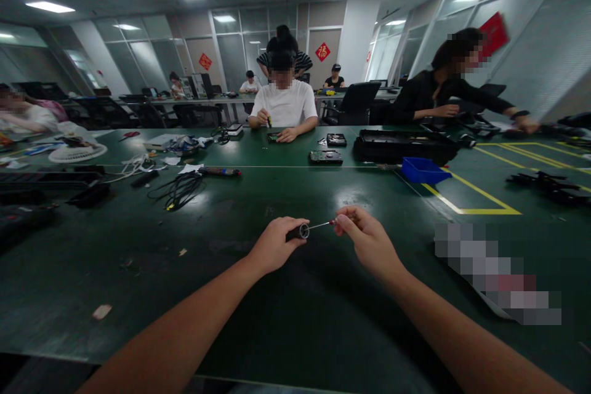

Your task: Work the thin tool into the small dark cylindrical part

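Observation:
My left hand (276, 244) is closed around a dark cylindrical part (295, 233) with a pale ring at its open end, which faces right. Between thumb and fingers, my right hand (367, 235) grips a screwdriver (323, 224) with a thin metal shaft and a reddish collar. The shaft points left, its tip at the ringed end of the cylinder; whether it touches inside I cannot tell. Both hands are just above the green table (240, 308). Most of the cylinder is hidden by my left fingers.
A blue bin (425, 170) and a long black housing (406, 146) stand at the back right. Black cables (178, 189) lie left of centre. Opposite me, a person (284, 101) works on a small device. A blurred-out object (496, 280) lies right of my right arm.

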A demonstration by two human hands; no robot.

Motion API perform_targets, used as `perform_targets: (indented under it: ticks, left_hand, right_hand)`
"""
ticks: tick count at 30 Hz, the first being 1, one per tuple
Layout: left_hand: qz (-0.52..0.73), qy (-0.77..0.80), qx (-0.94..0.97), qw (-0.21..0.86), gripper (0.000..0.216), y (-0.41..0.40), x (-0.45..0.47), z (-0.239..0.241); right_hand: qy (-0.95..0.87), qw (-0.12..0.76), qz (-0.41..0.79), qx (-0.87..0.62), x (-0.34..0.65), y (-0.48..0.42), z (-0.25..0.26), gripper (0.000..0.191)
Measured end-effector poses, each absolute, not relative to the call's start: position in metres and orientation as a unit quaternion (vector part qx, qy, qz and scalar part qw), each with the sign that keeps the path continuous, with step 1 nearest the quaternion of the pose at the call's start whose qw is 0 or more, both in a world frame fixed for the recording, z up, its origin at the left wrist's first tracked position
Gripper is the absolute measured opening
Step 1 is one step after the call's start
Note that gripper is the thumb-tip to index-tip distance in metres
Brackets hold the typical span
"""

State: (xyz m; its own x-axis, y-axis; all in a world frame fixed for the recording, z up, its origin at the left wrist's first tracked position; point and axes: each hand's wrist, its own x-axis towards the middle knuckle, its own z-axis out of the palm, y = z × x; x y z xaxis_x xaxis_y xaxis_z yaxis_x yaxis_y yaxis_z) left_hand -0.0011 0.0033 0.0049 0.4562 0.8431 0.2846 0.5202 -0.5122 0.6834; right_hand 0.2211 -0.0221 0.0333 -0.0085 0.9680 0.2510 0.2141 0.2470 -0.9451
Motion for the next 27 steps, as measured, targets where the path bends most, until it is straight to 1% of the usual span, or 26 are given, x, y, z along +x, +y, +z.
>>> perform_targets:
  ticks: [5,10,12,15,18,27]
  left_hand:
    - [0.314,0.412,0.819,0.248,0.043,0.0,0.0,0.007]
    - [0.316,0.408,0.825,0.229,0.041,-0.002,0.001,0.011]
    - [0.316,0.418,0.822,0.224,0.04,-0.001,0.001,0.011]
    - [0.31,0.427,0.82,0.223,0.041,0.001,0.001,0.008]
    - [0.305,0.425,0.823,0.222,0.043,0.002,0.001,0.007]
    - [0.296,0.419,0.831,0.217,0.044,0.002,0.001,0.006]
  right_hand:
    - [-0.493,0.557,0.471,-0.474,0.222,-0.013,0.027,0.033]
    - [-0.396,0.575,0.555,-0.452,0.225,-0.01,0.025,0.029]
    - [-0.384,0.581,0.563,-0.445,0.225,-0.01,0.026,0.027]
    - [-0.396,0.601,0.529,-0.449,0.224,-0.01,0.025,0.027]
    - [-0.444,0.602,0.476,-0.463,0.223,-0.011,0.023,0.031]
    - [-0.608,0.52,0.301,-0.519,0.221,-0.023,0.035,0.03]
